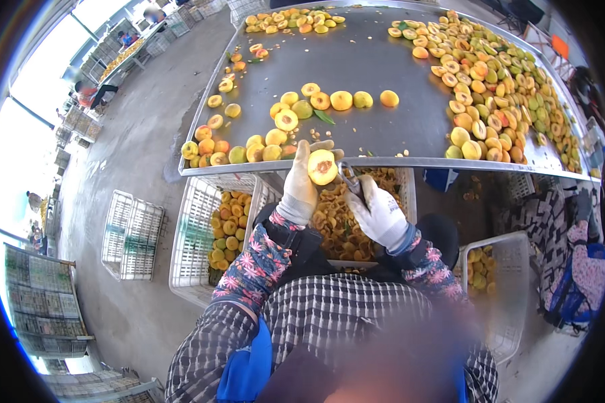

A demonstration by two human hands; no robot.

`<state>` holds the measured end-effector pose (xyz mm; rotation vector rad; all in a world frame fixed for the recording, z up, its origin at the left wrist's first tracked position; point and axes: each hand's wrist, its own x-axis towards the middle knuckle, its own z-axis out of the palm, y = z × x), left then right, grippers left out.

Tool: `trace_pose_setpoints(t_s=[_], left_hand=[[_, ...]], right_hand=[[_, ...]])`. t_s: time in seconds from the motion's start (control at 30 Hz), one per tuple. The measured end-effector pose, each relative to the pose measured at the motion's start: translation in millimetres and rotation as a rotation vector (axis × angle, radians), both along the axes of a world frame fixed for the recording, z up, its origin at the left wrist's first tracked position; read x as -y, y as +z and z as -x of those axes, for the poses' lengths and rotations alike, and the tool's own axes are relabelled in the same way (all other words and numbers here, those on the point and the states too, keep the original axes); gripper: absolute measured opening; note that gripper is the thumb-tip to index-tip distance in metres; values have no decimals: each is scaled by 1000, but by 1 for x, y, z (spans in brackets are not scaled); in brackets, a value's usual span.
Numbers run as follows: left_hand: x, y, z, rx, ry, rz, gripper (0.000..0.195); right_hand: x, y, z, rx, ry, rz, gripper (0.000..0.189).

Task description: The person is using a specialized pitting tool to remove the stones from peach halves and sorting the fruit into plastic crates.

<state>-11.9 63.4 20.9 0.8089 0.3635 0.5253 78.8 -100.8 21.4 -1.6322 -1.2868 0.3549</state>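
My left hand (302, 185), in a pale work glove, grips a halved yellow peach (322, 168). Its cut face is turned up, and the reddish pit hollow shows. My right hand (378, 214), gloved in white, is closed on the handle of a metal hand tool (348, 176) with a curved loop head. The loop is close to the peach's right edge; I cannot tell whether they touch. Both hands are at the near edge of a metal table (373, 65), above a crate of peelings and fruit scraps (340, 221).
Halved peaches (489, 85) are heaped on the table's right side; smaller groups lie at left and centre. A white plastic crate (181, 252) of peaches stands at left, another crate (514, 302) at right. Empty-looking crates (133, 234) sit on the floor. People work farther off.
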Motion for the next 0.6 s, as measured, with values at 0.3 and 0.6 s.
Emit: trace_pose_setpoints(t_s=[0.3, 0.6], left_hand=[[35, 11, 2, -130, 60, -341, 62], [44, 15, 11, -271, 72, -202, 69]], right_hand=[[7, 8, 19, 261, -106, 100, 25], [8, -2, 9, 453, -44, 270, 26]])
